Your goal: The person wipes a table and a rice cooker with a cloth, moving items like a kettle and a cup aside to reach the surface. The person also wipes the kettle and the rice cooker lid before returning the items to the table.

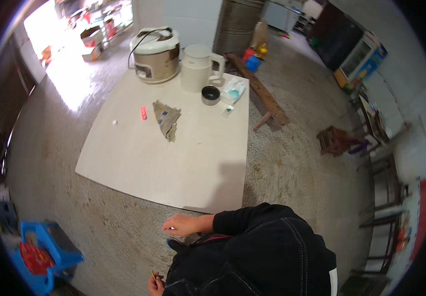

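Observation:
My right hand (181,224) hangs just off the near edge of the table (161,166), with its fingers curled. A small white spot shows at its fingers; whether it is a held thing I cannot tell. Lower down, at the bottom edge of the picture, my left hand (156,285) grips a thin yellow-green object (153,275), too small to name. On the tabletop lie a crumpled patterned cloth (167,119), a small pink-red item (143,113) and a small white piece (114,122). Neither hand touches them.
A rice cooker (157,61), lidded jug (197,70), dark-lined cup (210,96) and plastic packet (233,91) stand at the table's far end. Beside it is a wooden bench (259,88). A blue plastic chair (59,248) holds a red bag (35,258). A wooden stool (333,140) stands right.

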Demonstrator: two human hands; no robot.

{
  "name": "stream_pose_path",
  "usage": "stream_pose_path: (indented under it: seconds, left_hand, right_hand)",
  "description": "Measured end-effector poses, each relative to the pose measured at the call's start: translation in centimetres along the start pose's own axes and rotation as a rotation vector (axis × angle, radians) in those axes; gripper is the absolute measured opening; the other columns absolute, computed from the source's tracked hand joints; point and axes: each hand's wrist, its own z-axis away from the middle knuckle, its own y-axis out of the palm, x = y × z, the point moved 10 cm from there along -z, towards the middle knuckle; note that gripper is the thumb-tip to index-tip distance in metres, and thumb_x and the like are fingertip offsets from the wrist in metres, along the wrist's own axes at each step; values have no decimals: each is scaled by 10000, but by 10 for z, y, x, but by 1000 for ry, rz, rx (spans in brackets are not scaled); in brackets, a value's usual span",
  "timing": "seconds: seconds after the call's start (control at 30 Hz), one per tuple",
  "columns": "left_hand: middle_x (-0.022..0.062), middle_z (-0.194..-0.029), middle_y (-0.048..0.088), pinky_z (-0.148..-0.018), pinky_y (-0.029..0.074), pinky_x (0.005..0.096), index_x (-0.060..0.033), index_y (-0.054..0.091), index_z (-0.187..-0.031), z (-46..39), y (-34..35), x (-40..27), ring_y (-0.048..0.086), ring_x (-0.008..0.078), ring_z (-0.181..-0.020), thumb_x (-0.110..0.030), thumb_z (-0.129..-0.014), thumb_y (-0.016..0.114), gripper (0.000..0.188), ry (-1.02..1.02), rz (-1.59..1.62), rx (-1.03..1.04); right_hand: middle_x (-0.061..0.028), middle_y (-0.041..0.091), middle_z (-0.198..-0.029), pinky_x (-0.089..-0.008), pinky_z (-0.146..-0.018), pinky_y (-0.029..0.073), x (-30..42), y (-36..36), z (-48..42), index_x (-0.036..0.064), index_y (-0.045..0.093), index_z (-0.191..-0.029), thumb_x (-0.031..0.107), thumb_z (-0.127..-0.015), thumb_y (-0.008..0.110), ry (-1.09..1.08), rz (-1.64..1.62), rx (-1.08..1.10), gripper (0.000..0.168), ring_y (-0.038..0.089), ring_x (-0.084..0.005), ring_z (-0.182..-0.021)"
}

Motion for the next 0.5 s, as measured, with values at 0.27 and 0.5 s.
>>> stream_pose_path:
  seconds: [0.27, 0.5]
  left_hand:
    - [-22, -570, 454, -485, 336, 261, -70, 653, -886, -93, -69, -101, 402, 87, -545, -265, -896, 561, 216, 470, -8, 89]
    - [117, -796, 627, -680, 461, 326, -13, 626, -973, -161, -80, -92, 599, 236, -738, -83, -863, 536, 158, 432, -300, 132]
  right_hand:
    - [-156, 613, -882, -392, -753, 471, -1, -29, -28, 37, 602, -1005, 181, -830, 513, 142, 32, -287, 243, 591, -323, -845]
    - [-143, 630, -867, -371, -726, 489, -31, -104, -79, 34, 639, -927, 116, -804, 557, 91, 210, -532, 169, 598, -306, -797]
